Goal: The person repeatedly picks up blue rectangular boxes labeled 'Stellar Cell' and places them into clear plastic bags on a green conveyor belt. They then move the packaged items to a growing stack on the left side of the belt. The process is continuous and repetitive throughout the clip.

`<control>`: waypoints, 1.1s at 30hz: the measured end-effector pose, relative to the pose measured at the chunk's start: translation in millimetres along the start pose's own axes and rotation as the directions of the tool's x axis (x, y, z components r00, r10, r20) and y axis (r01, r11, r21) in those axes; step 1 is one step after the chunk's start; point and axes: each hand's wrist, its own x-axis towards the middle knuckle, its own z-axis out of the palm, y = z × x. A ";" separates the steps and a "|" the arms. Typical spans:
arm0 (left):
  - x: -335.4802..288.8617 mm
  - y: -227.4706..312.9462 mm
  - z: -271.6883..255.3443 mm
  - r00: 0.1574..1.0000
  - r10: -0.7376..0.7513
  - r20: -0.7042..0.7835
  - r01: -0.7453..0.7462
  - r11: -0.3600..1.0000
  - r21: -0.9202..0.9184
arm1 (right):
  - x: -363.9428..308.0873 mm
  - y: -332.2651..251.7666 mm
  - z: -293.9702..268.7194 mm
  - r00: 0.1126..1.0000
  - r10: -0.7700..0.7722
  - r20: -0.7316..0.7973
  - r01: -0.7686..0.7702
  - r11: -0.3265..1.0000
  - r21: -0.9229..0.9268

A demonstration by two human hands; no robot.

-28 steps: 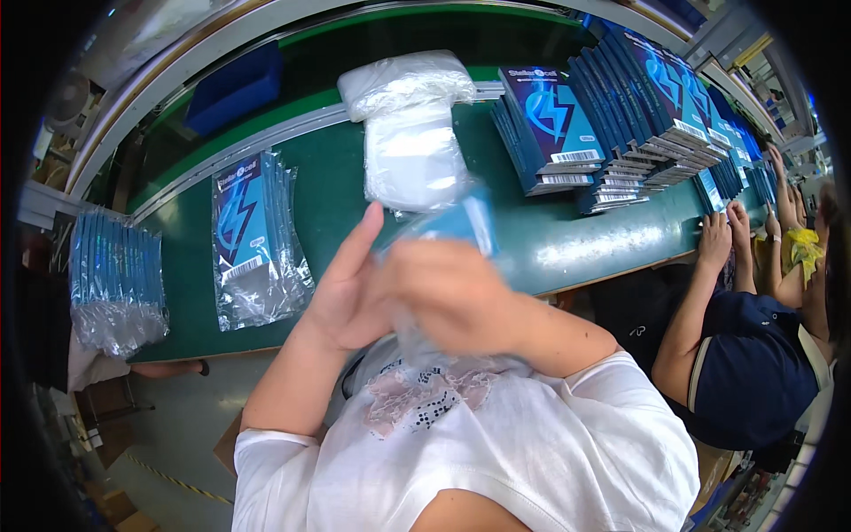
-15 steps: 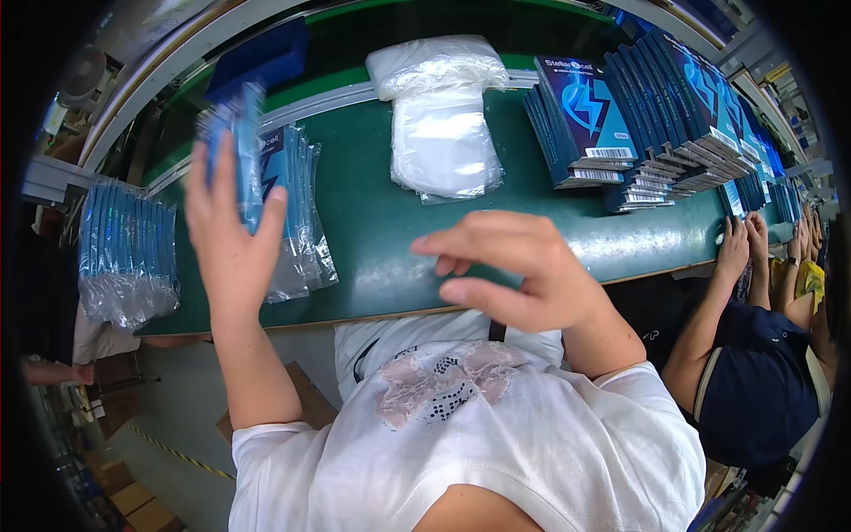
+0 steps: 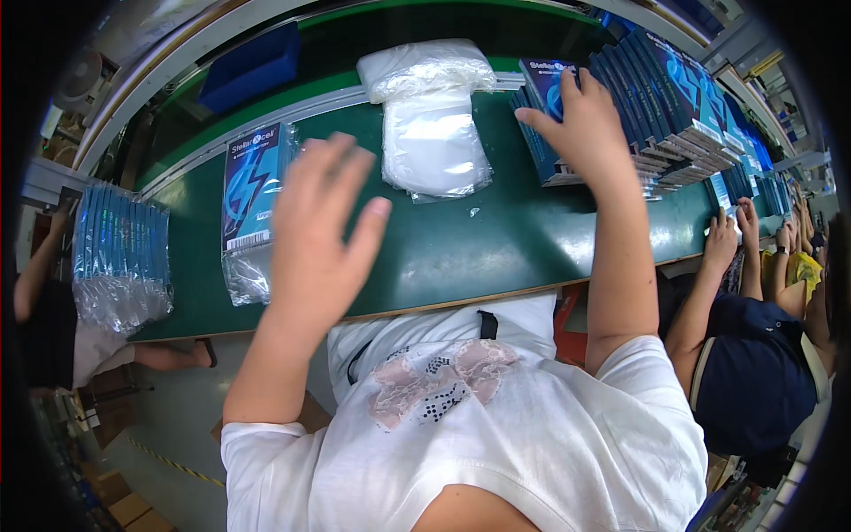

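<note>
My right hand (image 3: 581,133) reaches over the front blue box (image 3: 547,97) of the upright row at the far right. Its thumb is apart from the fingers, near the box's left side; whether it touches the box I cannot tell. My left hand (image 3: 319,235), blurred, is held with fingers apart and nothing in it. It hovers just right of a blue flat box in a clear bag (image 3: 250,191), which lies face up on the others at the left and partly hides them. Between the hands lies a stack of clear plastic bags (image 3: 434,146).
More blue boxes (image 3: 656,97) stand in rows at the right. Several bagged boxes (image 3: 120,235) stand at the left end of the green table (image 3: 425,248). A blue bin (image 3: 250,66) sits behind. Co-workers' hands (image 3: 731,226) are at the right; another person's arm shows far left.
My left hand has let go of the bagged box, which now lies on the left pile, and has moved right. My right hand has gone from the near middle out to the boxes at the right.
</note>
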 end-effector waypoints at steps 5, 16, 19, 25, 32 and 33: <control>7.5 -16.6 60.2 0.976 0.161 0.144 -0.169 0.985 0.045 | -0.5 -23.6 -33.5 0.974 0.111 0.198 -0.146 0.974 0.171; 18.8 -19.9 70.3 0.998 0.022 0.055 -0.011 0.979 -0.204 | -48.3 -52.4 -49.0 0.761 -0.235 0.605 -0.568 -0.692 0.446; 21.1 -22.2 69.4 0.997 0.037 0.061 -0.022 0.972 -0.233 | -65.5 -62.1 -31.0 0.668 -0.292 0.684 -0.636 -0.702 0.321; 26.9 -23.6 65.1 0.999 0.013 0.033 -0.001 0.944 -0.330 | -63.8 -84.7 -22.6 0.613 -0.367 0.699 -0.690 -0.681 0.247; 28.1 -27.8 58.8 0.796 -0.442 0.414 0.603 0.511 -0.613 | -64.9 -65.6 -14.4 0.619 -0.255 0.743 -0.703 -0.602 0.378; 25.5 -28.2 59.4 0.837 -0.404 0.370 0.546 0.575 -0.609 | -67.1 -66.3 -17.6 0.622 -0.208 0.755 -0.692 -0.597 0.406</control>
